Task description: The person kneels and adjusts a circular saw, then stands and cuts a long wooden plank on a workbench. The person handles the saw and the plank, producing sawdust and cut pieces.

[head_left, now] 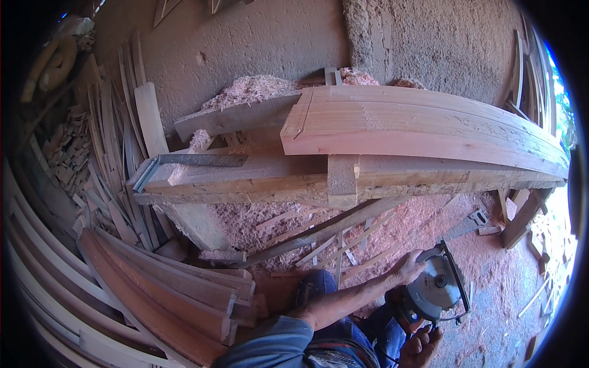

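Note:
At the lower right I have a circular saw (412, 300), turned so that its round toothed blade (437, 282) and flat base plate (456, 273) show. My left hand (410, 268) is closed on the saw's upper side, close by the blade. Below the saw, my right hand (420, 346) has its fingers curled at a small dark part on the saw's lower edge. What exactly those fingers pinch is too small to make out. Beyond the saw, a stack of long planed boards (356, 135) lies on the workbench (264, 190), with pencil-like lines across its left end.
A metal try square (202, 160) lies on the bench's left end. Wood shavings (251, 92) heap against the wall, and more cover the floor. A handsaw (466, 224) rests under the bench. Stacked boards (178, 288) fill the lower left, with offcuts (70, 138) behind them.

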`<action>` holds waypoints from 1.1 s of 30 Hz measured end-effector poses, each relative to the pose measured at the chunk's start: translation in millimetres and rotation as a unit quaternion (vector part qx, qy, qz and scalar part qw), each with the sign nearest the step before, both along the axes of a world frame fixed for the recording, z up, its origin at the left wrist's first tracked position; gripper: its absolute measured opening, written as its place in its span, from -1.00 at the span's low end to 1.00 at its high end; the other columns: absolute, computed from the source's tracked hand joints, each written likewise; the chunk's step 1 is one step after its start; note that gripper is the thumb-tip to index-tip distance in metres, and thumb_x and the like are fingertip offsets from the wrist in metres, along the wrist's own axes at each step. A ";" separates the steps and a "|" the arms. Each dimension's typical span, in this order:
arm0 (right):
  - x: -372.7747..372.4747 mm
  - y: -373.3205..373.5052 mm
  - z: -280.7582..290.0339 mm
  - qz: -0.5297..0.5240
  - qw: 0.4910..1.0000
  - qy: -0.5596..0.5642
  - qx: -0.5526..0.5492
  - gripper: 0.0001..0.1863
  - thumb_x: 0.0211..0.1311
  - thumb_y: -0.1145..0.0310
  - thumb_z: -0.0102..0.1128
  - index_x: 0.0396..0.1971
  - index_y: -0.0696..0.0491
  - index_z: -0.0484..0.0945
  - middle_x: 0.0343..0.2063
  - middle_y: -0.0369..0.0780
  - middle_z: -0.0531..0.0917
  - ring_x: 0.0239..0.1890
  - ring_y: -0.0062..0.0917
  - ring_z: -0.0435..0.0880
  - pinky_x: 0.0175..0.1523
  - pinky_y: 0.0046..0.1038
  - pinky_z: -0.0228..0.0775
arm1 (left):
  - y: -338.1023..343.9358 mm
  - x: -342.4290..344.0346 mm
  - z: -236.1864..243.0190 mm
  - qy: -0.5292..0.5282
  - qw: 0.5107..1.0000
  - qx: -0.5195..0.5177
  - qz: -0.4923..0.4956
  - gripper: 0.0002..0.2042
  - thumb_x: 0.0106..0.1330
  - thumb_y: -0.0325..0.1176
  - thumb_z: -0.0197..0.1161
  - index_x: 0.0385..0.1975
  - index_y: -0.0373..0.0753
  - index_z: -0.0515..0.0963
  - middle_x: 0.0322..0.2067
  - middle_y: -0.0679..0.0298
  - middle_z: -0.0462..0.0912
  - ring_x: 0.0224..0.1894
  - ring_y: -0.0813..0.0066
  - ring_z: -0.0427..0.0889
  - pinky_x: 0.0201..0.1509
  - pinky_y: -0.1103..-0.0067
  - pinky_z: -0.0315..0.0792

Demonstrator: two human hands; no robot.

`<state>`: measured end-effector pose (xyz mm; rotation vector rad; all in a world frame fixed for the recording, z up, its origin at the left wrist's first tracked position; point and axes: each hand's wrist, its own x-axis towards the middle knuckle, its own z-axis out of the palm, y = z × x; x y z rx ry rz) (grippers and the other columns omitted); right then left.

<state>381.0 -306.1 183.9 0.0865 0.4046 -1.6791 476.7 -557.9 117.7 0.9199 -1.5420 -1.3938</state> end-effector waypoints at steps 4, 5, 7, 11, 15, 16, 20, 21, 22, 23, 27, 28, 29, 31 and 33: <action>16.0 -1.3 31.0 -0.075 0.986 0.060 0.136 -0.77 0.51 0.21 0.05 -0.08 0.06 0.44 -0.44 -0.35 0.45 -0.70 -0.84 0.19 -0.72 -0.79 0.00 | 5.8 1.8 11.0 0.008 1.000 0.010 -0.004 -0.65 0.26 -0.34 0.19 0.00 -0.36 0.48 -0.37 0.14 0.58 -0.33 0.44 0.58 -0.24 0.44 0.51; 15.6 -0.9 30.8 -0.067 0.991 0.018 0.114 -0.77 0.51 0.20 0.05 -0.08 0.06 0.43 -0.46 -0.36 0.42 -0.70 -0.83 0.18 -0.72 -0.78 0.01 | 5.5 2.5 11.1 0.005 1.000 0.011 -0.008 -0.66 0.26 -0.35 0.19 -0.01 -0.36 0.49 -0.39 0.15 0.58 -0.34 0.45 0.58 -0.25 0.45 0.50; 12.2 0.8 27.8 -0.050 0.994 -0.067 0.069 -0.76 0.51 0.20 0.05 -0.09 0.06 0.42 -0.48 -0.37 0.38 -0.70 -0.83 0.16 -0.71 -0.76 0.02 | 3.3 0.1 7.0 0.001 1.000 0.014 -0.001 -0.68 0.26 -0.36 0.18 -0.03 -0.36 0.49 -0.40 0.18 0.57 -0.35 0.47 0.56 -0.26 0.46 0.50; 7.0 2.9 0.8 -0.054 0.997 -0.062 0.011 -0.76 0.48 0.21 0.12 -0.09 0.06 0.40 -0.47 -0.36 0.37 -0.70 -0.80 0.17 -0.67 -0.74 0.09 | -1.0 -5.0 -3.9 0.027 1.000 -0.010 -0.001 -0.70 0.25 -0.36 0.18 -0.06 -0.36 0.50 -0.42 0.19 0.57 -0.35 0.47 0.56 -0.27 0.45 0.49; 13.3 5.3 26.9 -0.058 0.996 -0.029 0.054 -0.74 0.46 0.24 0.16 -0.08 0.07 0.37 -0.47 -0.37 0.35 -0.70 -0.77 0.15 -0.63 -0.71 0.11 | -2.4 -9.5 -8.9 0.039 0.999 0.004 -0.006 -0.70 0.26 -0.36 0.18 -0.05 -0.36 0.50 -0.40 0.16 0.59 -0.34 0.44 0.58 -0.25 0.43 0.50; 16.5 4.4 32.8 -0.068 0.995 -0.032 0.062 -0.74 0.46 0.25 0.17 -0.07 0.08 0.36 -0.48 -0.39 0.34 -0.71 -0.76 0.14 -0.63 -0.70 0.10 | -2.9 -10.1 -10.6 0.042 0.999 0.005 -0.007 -0.70 0.26 -0.36 0.18 -0.05 -0.36 0.50 -0.39 0.15 0.59 -0.33 0.43 0.58 -0.24 0.43 0.50; 7.3 2.6 6.9 -0.030 0.994 -0.099 0.033 -0.75 0.49 0.25 0.10 -0.04 0.08 0.37 -0.50 -0.40 0.33 -0.71 -0.75 0.15 -0.63 -0.69 0.10 | -12.2 -6.7 -35.1 0.065 0.998 -0.016 0.004 -0.69 0.28 -0.34 0.18 -0.04 -0.36 0.50 -0.39 0.13 0.59 -0.33 0.43 0.58 -0.24 0.43 0.50; -0.5 2.5 -6.6 -0.022 0.997 -0.068 0.012 -0.76 0.51 0.25 0.08 -0.02 0.08 0.38 -0.50 -0.40 0.34 -0.70 -0.75 0.16 -0.63 -0.69 0.11 | -11.5 -10.0 -29.6 0.052 0.999 -0.009 -0.006 -0.72 0.31 -0.38 0.17 -0.03 -0.34 0.50 -0.37 0.23 0.57 -0.33 0.53 0.54 -0.25 0.51 0.49; -8.9 3.3 -19.7 -0.014 0.999 -0.036 -0.008 -0.76 0.52 0.26 0.05 -0.01 0.08 0.38 -0.50 -0.40 0.34 -0.70 -0.75 0.18 -0.62 -0.69 0.12 | -10.9 -12.5 -24.0 0.039 0.999 -0.002 -0.016 -0.75 0.34 -0.42 0.17 -0.02 -0.32 0.50 -0.35 0.32 0.55 -0.33 0.63 0.50 -0.26 0.58 0.47; -9.4 4.3 -17.6 -0.011 0.998 -0.054 -0.024 -0.77 0.53 0.27 0.02 0.00 0.08 0.39 -0.49 -0.40 0.37 -0.69 -0.76 0.19 -0.60 -0.71 0.13 | -9.3 -14.1 -18.1 0.025 0.999 0.006 -0.025 -0.77 0.37 -0.46 0.16 -0.02 -0.29 0.49 -0.33 0.41 0.52 -0.32 0.73 0.45 -0.27 0.65 0.45; 0.4 9.1 2.3 0.023 0.999 -0.015 -0.043 -0.81 0.55 0.31 -0.03 -0.01 0.06 0.45 -0.44 -0.40 0.45 -0.61 -0.74 0.30 -0.46 -0.70 0.29 | -8.0 -10.2 -16.3 0.005 1.000 0.008 -0.025 -0.73 0.34 -0.41 0.18 0.00 -0.32 0.49 -0.34 0.32 0.55 -0.32 0.62 0.50 -0.25 0.58 0.47; 1.9 9.4 2.4 0.035 0.998 0.025 -0.036 -0.82 0.54 0.33 -0.03 -0.02 0.06 0.46 -0.42 -0.40 0.47 -0.58 -0.72 0.35 -0.41 -0.68 0.37 | -9.2 -8.9 -26.0 0.019 1.000 0.007 -0.023 -0.69 0.32 -0.36 0.18 0.01 -0.35 0.49 -0.35 0.22 0.59 -0.32 0.52 0.56 -0.22 0.50 0.50; 4.4 11.9 -19.8 0.026 0.997 0.074 -0.014 -0.80 0.52 0.31 0.00 -0.01 0.05 0.48 -0.38 -0.37 0.52 -0.51 -0.64 0.43 -0.33 -0.62 0.43 | -12.3 -9.2 -32.8 0.033 0.999 -0.002 -0.021 -0.64 0.30 -0.32 0.19 0.03 -0.38 0.48 -0.37 0.13 0.63 -0.31 0.41 0.62 -0.19 0.42 0.53; 12.9 18.4 -82.8 0.006 0.985 0.171 0.030 -0.77 0.48 0.28 0.06 0.00 0.05 0.53 -0.30 -0.31 0.61 -0.39 -0.49 0.57 -0.17 -0.48 0.56 | -16.6 -13.9 -52.8 0.039 0.998 -0.051 0.024 -0.59 0.31 -0.31 0.20 0.09 -0.41 0.45 -0.32 0.09 0.64 -0.26 0.40 0.63 -0.15 0.43 0.54; 34.7 22.5 10.1 0.047 0.726 0.685 -0.037 -0.71 0.42 0.26 0.13 0.04 0.04 0.56 -0.17 -0.23 0.65 -0.21 -0.34 0.63 -0.03 -0.34 0.58 | -11.8 -10.3 -59.4 0.034 0.997 -0.053 0.032 -0.55 0.32 -0.31 0.21 0.15 -0.43 0.42 -0.26 0.05 0.65 -0.20 0.37 0.64 -0.08 0.42 0.54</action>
